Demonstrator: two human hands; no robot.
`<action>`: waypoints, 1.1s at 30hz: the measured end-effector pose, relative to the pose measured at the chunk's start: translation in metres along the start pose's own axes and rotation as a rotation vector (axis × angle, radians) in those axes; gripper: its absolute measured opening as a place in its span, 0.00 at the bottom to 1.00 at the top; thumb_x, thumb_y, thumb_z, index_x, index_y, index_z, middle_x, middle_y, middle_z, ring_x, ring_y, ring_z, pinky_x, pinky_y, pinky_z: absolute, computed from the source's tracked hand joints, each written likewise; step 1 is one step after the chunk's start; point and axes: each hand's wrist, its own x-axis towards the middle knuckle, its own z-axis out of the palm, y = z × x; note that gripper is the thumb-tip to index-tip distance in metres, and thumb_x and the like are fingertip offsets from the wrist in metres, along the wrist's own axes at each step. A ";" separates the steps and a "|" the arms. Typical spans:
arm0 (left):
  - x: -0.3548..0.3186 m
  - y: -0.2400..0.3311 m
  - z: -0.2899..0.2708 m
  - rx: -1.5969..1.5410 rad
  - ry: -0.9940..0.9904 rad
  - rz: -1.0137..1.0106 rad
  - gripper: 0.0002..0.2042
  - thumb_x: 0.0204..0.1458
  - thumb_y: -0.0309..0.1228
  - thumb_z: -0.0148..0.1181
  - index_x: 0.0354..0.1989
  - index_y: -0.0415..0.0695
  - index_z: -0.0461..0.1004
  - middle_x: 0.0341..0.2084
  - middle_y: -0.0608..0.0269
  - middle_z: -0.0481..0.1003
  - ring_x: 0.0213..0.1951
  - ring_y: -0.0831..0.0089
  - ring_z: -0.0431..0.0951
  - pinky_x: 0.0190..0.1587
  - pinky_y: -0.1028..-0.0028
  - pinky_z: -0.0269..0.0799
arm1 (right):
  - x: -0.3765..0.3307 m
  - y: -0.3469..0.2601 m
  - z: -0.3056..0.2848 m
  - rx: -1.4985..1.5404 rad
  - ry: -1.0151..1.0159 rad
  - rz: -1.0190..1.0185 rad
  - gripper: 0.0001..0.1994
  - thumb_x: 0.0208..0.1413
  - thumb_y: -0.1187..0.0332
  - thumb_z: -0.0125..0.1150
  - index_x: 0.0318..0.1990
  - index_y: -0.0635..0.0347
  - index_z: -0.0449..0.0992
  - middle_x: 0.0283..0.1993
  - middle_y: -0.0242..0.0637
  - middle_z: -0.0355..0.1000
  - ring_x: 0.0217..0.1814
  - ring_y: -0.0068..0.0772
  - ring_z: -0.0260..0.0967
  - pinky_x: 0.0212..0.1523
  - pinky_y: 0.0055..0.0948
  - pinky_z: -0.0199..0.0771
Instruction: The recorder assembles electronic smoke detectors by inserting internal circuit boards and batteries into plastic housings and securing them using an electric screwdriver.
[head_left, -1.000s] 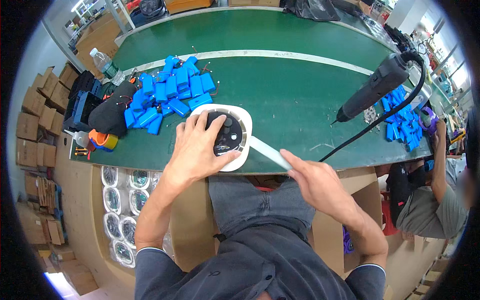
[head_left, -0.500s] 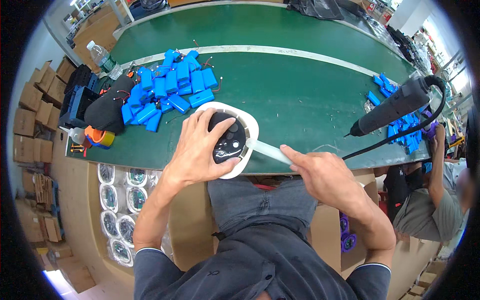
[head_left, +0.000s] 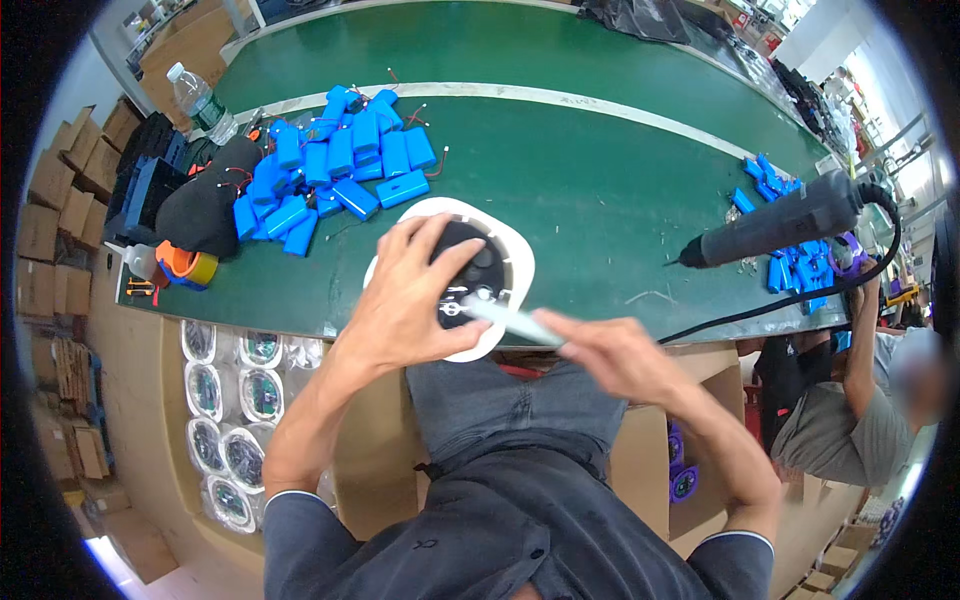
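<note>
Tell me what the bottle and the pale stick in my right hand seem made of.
Bottle: most likely thin, glossy plastic; it is see-through with bright highlights. Pale stick: perhaps smooth plastic, judging by its even, whitish surface, but blur leaves material and finish open.

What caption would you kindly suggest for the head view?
Left hand holds white housing; right hand holds pale bar over its black face.

- Blue wired packs (head_left: 340,160) heaped at left on the green bench (head_left: 590,170)
- Clear bottle (head_left: 208,112), far left, beyond a black bundle (head_left: 208,195)
- Orange and yellow rolls (head_left: 203,270), near left edge
- Dark corded driver (head_left: 785,225), right
- Stacked cardboard boxes (head_left: 50,240), left
- Seated person (head_left: 850,430) in grey, right
</note>
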 end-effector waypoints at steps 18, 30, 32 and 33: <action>0.002 -0.028 -0.022 -0.212 -0.217 0.216 0.40 0.25 0.38 0.71 0.56 0.43 0.66 0.58 0.49 0.62 0.60 0.48 0.60 0.60 0.54 0.56 | 0.011 -0.060 -0.045 -0.510 -0.139 0.270 0.21 0.53 0.74 0.54 0.57 0.53 0.70 0.27 0.49 0.71 0.29 0.53 0.71 0.31 0.46 0.70; -0.002 -0.021 -0.014 -0.202 -0.087 0.198 0.36 0.27 0.39 0.70 0.51 0.42 0.68 0.53 0.50 0.65 0.58 0.49 0.62 0.59 0.56 0.58 | -0.001 0.011 -0.011 -0.038 0.003 0.049 0.23 0.55 0.76 0.55 0.60 0.52 0.67 0.35 0.54 0.73 0.33 0.57 0.71 0.35 0.41 0.71; -0.002 -0.023 -0.014 -0.198 -0.081 0.198 0.36 0.27 0.39 0.70 0.51 0.41 0.68 0.52 0.50 0.66 0.58 0.49 0.62 0.58 0.56 0.58 | 0.008 0.004 -0.005 -0.025 -0.038 0.092 0.23 0.53 0.79 0.56 0.59 0.56 0.69 0.38 0.53 0.74 0.31 0.46 0.72 0.35 0.30 0.71; -0.003 -0.022 -0.015 -0.206 -0.095 0.191 0.36 0.27 0.39 0.70 0.51 0.41 0.68 0.53 0.50 0.65 0.58 0.49 0.62 0.58 0.56 0.58 | 0.008 0.004 -0.001 -0.041 -0.007 0.092 0.23 0.53 0.78 0.56 0.59 0.56 0.69 0.39 0.53 0.74 0.32 0.46 0.73 0.35 0.31 0.71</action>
